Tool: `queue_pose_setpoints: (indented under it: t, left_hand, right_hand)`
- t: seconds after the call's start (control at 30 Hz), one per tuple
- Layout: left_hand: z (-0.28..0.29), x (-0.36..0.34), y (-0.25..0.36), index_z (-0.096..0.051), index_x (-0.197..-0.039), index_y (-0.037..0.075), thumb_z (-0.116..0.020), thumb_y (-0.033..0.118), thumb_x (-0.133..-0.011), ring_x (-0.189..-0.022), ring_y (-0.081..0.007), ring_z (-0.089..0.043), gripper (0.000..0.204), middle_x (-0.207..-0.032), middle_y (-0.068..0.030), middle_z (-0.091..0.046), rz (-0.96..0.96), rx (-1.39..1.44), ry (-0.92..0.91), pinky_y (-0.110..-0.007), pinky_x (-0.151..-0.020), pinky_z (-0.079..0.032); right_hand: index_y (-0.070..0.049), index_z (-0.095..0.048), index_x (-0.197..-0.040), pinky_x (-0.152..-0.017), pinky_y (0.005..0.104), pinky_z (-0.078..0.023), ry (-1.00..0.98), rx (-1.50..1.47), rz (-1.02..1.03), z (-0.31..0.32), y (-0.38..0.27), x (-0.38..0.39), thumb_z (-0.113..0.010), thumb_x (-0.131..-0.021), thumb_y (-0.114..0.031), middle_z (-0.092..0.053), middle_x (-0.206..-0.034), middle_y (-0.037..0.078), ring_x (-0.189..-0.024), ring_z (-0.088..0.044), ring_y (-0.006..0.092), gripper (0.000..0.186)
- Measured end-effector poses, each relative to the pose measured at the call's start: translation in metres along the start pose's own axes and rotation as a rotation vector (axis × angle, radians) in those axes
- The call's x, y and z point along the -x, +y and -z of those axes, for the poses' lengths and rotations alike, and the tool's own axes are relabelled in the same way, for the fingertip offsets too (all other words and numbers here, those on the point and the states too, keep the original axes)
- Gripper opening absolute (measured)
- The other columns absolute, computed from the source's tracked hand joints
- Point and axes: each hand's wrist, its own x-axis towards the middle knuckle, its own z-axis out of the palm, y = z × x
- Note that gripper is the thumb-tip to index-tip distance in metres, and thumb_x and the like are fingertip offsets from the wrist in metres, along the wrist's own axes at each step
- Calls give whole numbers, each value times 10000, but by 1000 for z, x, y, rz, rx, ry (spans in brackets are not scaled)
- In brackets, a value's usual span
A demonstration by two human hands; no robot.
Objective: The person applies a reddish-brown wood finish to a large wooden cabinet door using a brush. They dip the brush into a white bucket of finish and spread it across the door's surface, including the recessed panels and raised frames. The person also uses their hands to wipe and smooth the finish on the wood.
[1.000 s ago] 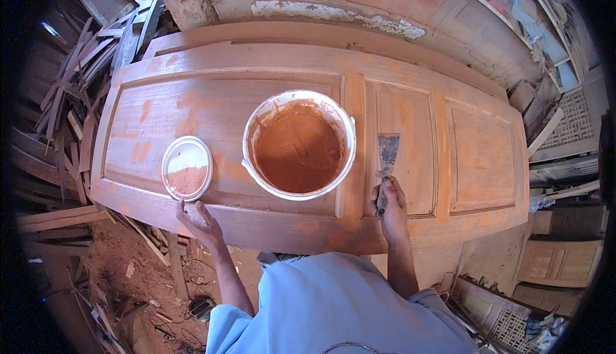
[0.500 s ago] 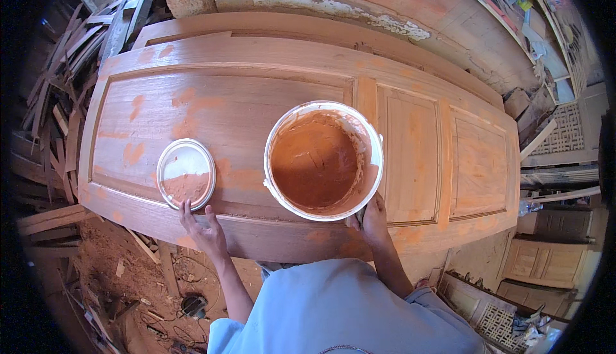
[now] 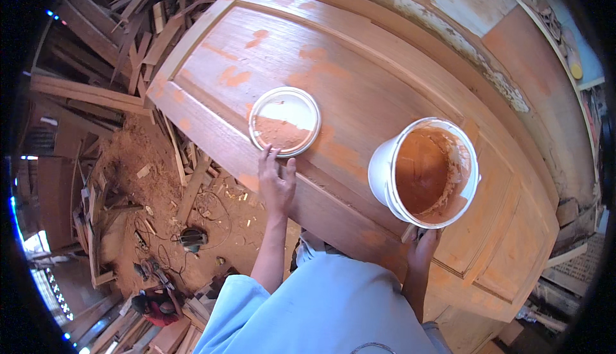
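Note:
A wooden panelled door (image 3: 350, 71) with orange filler patches lies before me, bearing a round white lid (image 3: 282, 131) with reddish powder on it. My left hand (image 3: 276, 184), fingers apart, reaches the lid's near edge with its fingertips. To the right, a white bucket (image 3: 383, 177) with a handle holds reddish-brown paste. My right hand (image 3: 422, 251) is closed on the putty knife's handle (image 3: 408, 233) at the bucket's near side; the blade is hidden by the bucket, and whether the hand also grips the bucket I cannot tell.
Scrap boards (image 3: 90, 94) are piled at the left. Sawdust, cables and a power tool (image 3: 192, 238) lie on the floor below. Another person in red (image 3: 160, 309) is low at the bottom left. A wall (image 3: 449, 7) with a shelf (image 3: 552, 26) runs behind the door.
The view has swung left, bringing the other person into sight. The bucket has shifted right over my right hand, covering the knife's blade. My left fingertips have moved onto the lid's edge.

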Motion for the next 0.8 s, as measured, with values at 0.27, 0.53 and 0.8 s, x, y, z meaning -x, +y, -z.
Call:
queue_pose_setpoints:
  t: [0.27,0.53,0.8]
  left_hand:
    - [2,1,13,-652,-1151,-13,-678,221,-929,-1279,-381,-535,324,-1391,-218,-541,42,46,8,-441,-1068,-430]
    - [0,4,4,-673,-1133,-12,-654,223,-943,-1272,-378,-540,303,-1381,-209,-562,4,43,11,-444,-1054,-436]
    - [0,6,-5,-653,-1151,-1,-541,97,-968,-1212,-384,-552,236,-1189,-231,-620,37,85,120,-464,-1055,-419]
  right_hand:
    - [-73,-580,-1021,-492,255,-372,-11,-20,8,13,-1,-8,-502,-1045,-252,-530,-724,20,-554,-473,99,196]
    - [-80,-567,-1051,-531,252,-377,-69,-28,31,30,-13,-4,-531,-1026,-268,-571,-880,31,-601,-476,110,193]
    - [-74,-575,-1165,-542,248,-376,-128,-7,51,43,-13,14,-555,-1028,-320,-558,-899,23,-605,-465,98,283]
